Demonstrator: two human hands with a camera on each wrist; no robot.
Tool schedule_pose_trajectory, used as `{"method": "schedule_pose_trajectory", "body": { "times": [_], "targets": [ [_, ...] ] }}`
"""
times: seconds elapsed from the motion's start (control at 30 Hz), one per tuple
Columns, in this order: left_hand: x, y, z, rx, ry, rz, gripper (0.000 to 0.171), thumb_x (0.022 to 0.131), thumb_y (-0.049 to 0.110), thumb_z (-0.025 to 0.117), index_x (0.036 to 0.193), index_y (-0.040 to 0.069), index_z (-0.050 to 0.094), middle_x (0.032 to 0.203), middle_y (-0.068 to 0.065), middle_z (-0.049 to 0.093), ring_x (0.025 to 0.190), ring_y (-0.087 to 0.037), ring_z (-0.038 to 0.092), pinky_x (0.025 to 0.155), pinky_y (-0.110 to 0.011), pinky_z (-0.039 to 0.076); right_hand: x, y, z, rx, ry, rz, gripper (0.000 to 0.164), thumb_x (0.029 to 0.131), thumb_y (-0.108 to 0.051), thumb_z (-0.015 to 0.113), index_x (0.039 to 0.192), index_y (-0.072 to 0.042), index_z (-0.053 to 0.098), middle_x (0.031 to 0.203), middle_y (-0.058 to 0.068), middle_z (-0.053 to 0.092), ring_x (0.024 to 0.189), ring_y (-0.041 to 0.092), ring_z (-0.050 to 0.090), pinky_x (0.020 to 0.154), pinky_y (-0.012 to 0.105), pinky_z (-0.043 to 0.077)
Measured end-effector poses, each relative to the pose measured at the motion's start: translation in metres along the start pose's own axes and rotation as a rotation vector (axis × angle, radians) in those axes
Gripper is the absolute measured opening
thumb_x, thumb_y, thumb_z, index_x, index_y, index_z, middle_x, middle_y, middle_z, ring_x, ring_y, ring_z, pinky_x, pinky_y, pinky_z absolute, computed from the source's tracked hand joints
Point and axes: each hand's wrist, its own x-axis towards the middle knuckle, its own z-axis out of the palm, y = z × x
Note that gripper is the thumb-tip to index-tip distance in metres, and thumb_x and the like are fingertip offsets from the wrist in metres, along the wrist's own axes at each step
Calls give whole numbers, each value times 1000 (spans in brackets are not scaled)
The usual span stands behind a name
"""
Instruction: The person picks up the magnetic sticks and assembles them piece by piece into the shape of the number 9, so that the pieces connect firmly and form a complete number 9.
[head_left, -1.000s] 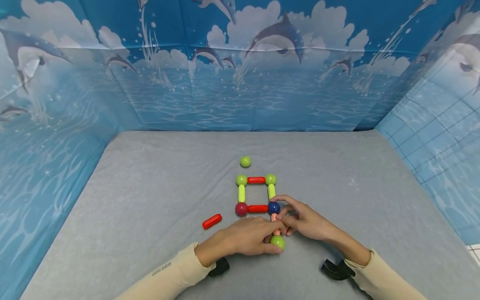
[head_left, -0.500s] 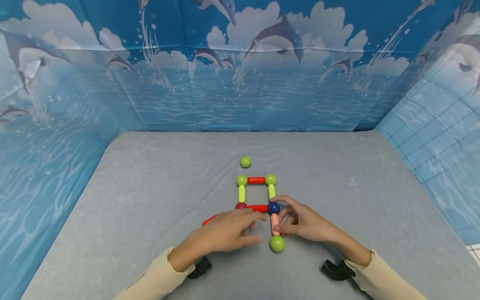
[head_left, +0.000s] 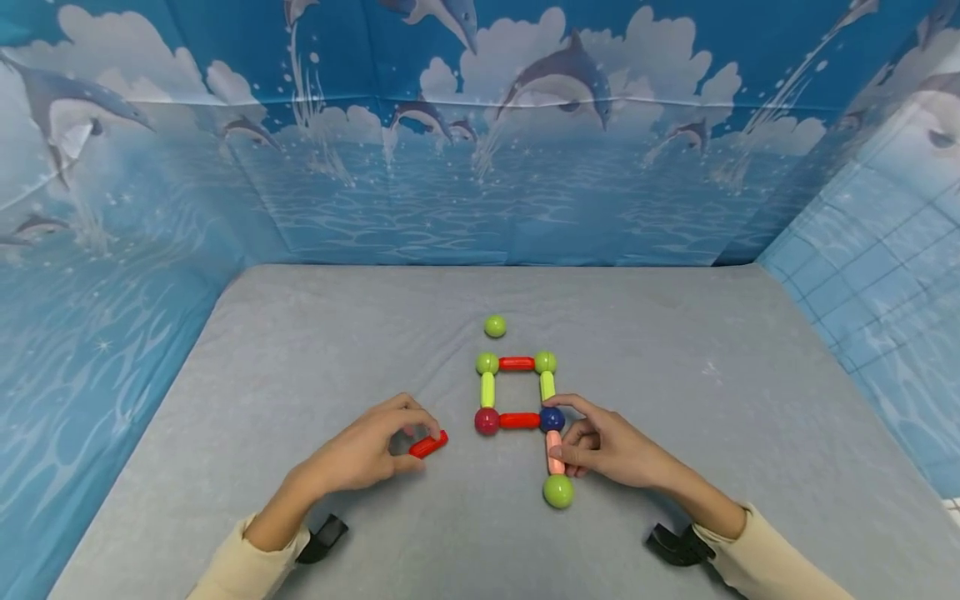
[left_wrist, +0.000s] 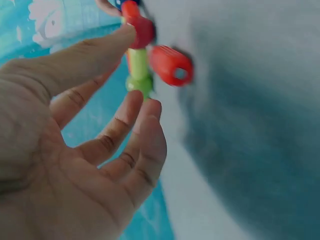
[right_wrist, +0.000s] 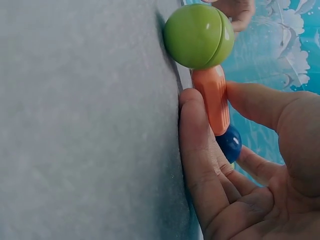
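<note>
My left hand [head_left: 367, 446] reaches over a loose red rod [head_left: 428, 444], thumb and fingers parted around it. In the left wrist view, a gap separates that red rod [left_wrist: 167, 65] from the fingertips. With thumb and fingers, my right hand [head_left: 615, 446] pinches an orange rod [head_left: 554, 454]; its index finger touches a blue ball [head_left: 552, 419]. In the right wrist view, the orange rod [right_wrist: 212, 100] joins a green ball [right_wrist: 197, 37] to the blue ball [right_wrist: 230, 142]. A square of red rods, yellow-green rods, two green balls and a red ball [head_left: 487, 421] adjoins the blue ball.
A single green ball [head_left: 495, 326] lies beyond the square. Grey cloth [head_left: 337, 333] covers the table. Blue dolphin-print curtains [head_left: 480, 200] stand at the back and both sides. Each wrist wears a black strap.
My left hand has let go of the green ball and orange rod area and moved left to the loose red rod. My right hand has stayed at the orange rod.
</note>
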Motion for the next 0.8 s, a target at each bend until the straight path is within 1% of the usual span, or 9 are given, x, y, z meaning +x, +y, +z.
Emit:
{"method": "schedule_pose_trajectory", "body": {
  "times": [0.1,0.17,0.3,0.37,0.53,0.67,0.8],
  "targets": [
    [-3,-11,-1,-53,-27,-13,34,85,11,80,116,22,69,114,2,59,101,-21,56,75,-29,50,-1,-1,0,14,-2,5,65,96,-22,69,150,-9,36,88,10,71,73,24,70,67,35,59],
    [-3,-15,-2,-73,-48,-18,35,85,13,80,117,23,70,115,2,58,100,-21,54,77,-29,50,-1,-1,-1,14,-1,7,65,96,-21,70,150,-10,36,88,10,71,73,24,70,67,35,59],
    [-2,-21,0,-85,-80,-39,35,87,14,78,118,27,70,117,4,58,101,-19,53,79,-29,49,-2,0,-2,13,4,24,65,95,-23,70,150,-11,36,88,9,71,73,24,70,68,34,59],
    [-1,-23,1,-89,-87,-40,34,88,14,78,119,27,70,117,4,58,101,-18,53,79,-28,49,-2,0,-1,15,5,29,66,95,-24,70,150,-11,36,88,9,71,73,24,70,68,34,59],
    [2,-26,1,-94,-79,-14,30,89,12,76,116,23,71,113,1,61,97,-18,53,76,-26,48,-2,-1,-1,20,2,24,67,95,-23,70,150,-9,35,89,12,70,73,24,69,68,33,59],
    [4,-28,4,-90,-58,3,28,89,11,76,114,21,71,108,1,61,93,-17,54,74,-26,47,-2,-2,-1,27,0,23,67,95,-20,70,150,-8,35,89,13,70,73,24,69,67,33,59],
    [5,-27,10,-74,-26,23,26,89,8,75,112,19,70,105,3,63,90,-14,56,77,-27,48,0,-1,0,33,-5,24,67,95,-20,70,150,-9,35,89,13,70,73,24,69,67,33,59]
  ]
}}
